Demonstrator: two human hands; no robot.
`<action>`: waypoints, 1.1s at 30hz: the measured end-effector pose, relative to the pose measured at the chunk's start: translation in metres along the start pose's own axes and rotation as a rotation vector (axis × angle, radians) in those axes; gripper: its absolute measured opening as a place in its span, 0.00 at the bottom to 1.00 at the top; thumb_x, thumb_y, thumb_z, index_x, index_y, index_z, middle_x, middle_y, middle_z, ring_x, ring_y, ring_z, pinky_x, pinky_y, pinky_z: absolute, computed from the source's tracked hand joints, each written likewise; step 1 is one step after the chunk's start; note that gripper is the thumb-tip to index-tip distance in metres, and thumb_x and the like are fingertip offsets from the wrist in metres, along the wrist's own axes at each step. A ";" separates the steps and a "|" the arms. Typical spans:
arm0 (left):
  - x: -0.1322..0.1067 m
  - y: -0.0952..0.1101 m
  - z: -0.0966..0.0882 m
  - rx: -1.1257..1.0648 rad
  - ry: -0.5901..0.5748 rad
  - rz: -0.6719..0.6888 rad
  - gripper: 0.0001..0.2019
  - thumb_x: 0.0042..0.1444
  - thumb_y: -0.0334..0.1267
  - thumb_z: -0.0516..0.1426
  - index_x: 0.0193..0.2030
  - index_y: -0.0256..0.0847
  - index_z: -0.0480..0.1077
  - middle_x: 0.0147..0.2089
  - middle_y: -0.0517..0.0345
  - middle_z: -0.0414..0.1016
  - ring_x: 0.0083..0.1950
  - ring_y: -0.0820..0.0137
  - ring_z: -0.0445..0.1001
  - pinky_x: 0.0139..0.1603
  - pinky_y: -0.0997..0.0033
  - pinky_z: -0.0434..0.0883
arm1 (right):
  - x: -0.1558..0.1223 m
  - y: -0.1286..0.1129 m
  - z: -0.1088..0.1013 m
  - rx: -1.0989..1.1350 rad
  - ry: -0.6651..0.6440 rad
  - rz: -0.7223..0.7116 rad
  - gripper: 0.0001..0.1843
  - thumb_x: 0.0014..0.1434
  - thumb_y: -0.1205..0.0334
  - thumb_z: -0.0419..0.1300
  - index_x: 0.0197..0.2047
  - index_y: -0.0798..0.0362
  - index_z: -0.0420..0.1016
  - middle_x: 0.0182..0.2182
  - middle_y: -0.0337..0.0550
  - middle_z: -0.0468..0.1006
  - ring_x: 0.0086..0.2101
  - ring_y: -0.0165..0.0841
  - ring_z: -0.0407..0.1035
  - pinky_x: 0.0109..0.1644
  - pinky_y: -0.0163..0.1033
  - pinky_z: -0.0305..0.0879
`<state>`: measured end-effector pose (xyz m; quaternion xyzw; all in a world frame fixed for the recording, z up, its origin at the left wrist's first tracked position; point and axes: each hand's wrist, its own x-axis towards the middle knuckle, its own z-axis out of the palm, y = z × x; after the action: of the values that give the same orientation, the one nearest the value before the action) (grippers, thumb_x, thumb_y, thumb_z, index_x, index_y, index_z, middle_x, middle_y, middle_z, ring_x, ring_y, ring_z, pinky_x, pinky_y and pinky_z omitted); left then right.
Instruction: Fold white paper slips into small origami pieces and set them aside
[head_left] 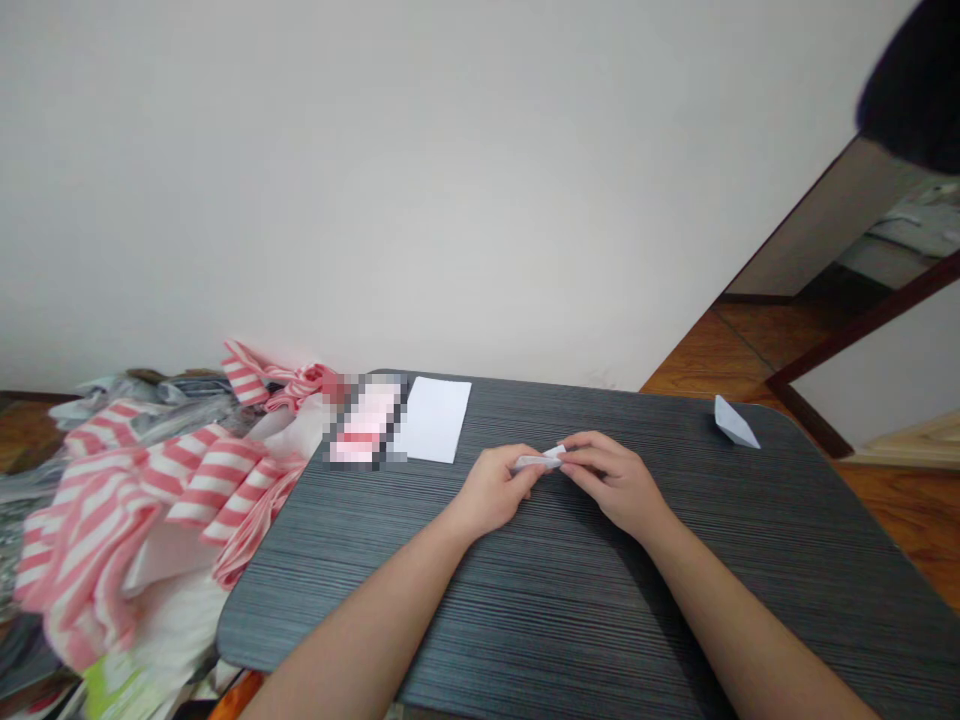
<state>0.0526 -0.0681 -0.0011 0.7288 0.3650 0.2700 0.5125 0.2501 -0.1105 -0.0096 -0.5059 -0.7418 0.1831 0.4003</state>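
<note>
Between my two hands is a small piece of folded white paper point(538, 461), held just above the dark table point(480, 600). My left hand point(495, 490) pinches its left end between thumb and fingers. At the right end, the fingertips of my right hand point(615, 478) close on the paper too. A short flap sticks up near the right fingertips. The exact shape of the folds is too small to make out, and my fingers cover part of it.
A stack of white paper point(439, 420) lies at the table's back left, beside a blurred pink item point(367, 420). A folded paper piece point(736, 424) sits at the back right. Red-and-white striped cloth point(142, 490) is heaped left of the table. Behind stands a white wall point(450, 180).
</note>
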 end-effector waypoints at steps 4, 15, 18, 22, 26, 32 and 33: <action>0.000 0.000 0.001 0.021 0.007 0.003 0.16 0.57 0.47 0.50 0.39 0.38 0.73 0.22 0.62 0.68 0.24 0.76 0.64 0.26 0.78 0.59 | 0.001 -0.001 0.001 0.024 -0.029 0.045 0.09 0.58 0.63 0.56 0.40 0.49 0.76 0.42 0.46 0.72 0.36 0.34 0.69 0.35 0.37 0.66; 0.000 0.001 0.000 0.035 -0.007 0.025 0.16 0.58 0.45 0.49 0.38 0.37 0.73 0.23 0.61 0.68 0.25 0.76 0.64 0.27 0.78 0.60 | 0.004 -0.011 0.000 0.063 -0.057 0.094 0.09 0.60 0.65 0.53 0.35 0.51 0.75 0.40 0.45 0.73 0.41 0.35 0.68 0.45 0.40 0.63; 0.000 0.002 0.001 0.035 -0.005 0.027 0.16 0.58 0.46 0.49 0.38 0.37 0.73 0.24 0.61 0.69 0.25 0.76 0.65 0.26 0.78 0.60 | 0.004 -0.010 0.001 0.066 -0.039 0.103 0.09 0.60 0.64 0.53 0.34 0.51 0.74 0.40 0.45 0.72 0.40 0.35 0.68 0.44 0.40 0.63; 0.000 0.001 0.002 0.042 0.002 0.020 0.18 0.57 0.48 0.49 0.37 0.37 0.73 0.23 0.61 0.68 0.24 0.76 0.64 0.26 0.78 0.59 | 0.001 -0.007 0.003 0.085 -0.014 0.137 0.07 0.59 0.63 0.54 0.35 0.51 0.73 0.42 0.46 0.71 0.37 0.34 0.68 0.36 0.38 0.65; 0.000 0.000 0.002 0.039 -0.006 0.016 0.18 0.57 0.49 0.49 0.37 0.38 0.73 0.23 0.61 0.68 0.24 0.76 0.64 0.26 0.78 0.59 | 0.001 -0.005 0.005 0.085 0.005 0.149 0.05 0.59 0.63 0.55 0.34 0.51 0.72 0.43 0.46 0.70 0.35 0.33 0.68 0.33 0.37 0.64; 0.000 0.001 0.002 0.035 -0.005 0.027 0.17 0.58 0.47 0.49 0.38 0.38 0.73 0.24 0.60 0.69 0.25 0.75 0.65 0.27 0.78 0.61 | 0.003 -0.008 0.001 0.040 -0.001 0.093 0.07 0.60 0.65 0.53 0.33 0.51 0.73 0.41 0.45 0.71 0.40 0.35 0.67 0.42 0.40 0.63; 0.000 0.001 0.001 0.034 -0.005 0.024 0.17 0.58 0.47 0.49 0.38 0.38 0.73 0.24 0.60 0.69 0.25 0.75 0.65 0.27 0.78 0.61 | 0.004 -0.009 0.001 0.038 -0.004 0.087 0.08 0.60 0.66 0.53 0.33 0.51 0.73 0.41 0.45 0.71 0.41 0.35 0.67 0.43 0.40 0.63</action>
<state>0.0541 -0.0689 -0.0006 0.7426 0.3594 0.2680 0.4976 0.2434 -0.1108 -0.0029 -0.5299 -0.7162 0.2152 0.4000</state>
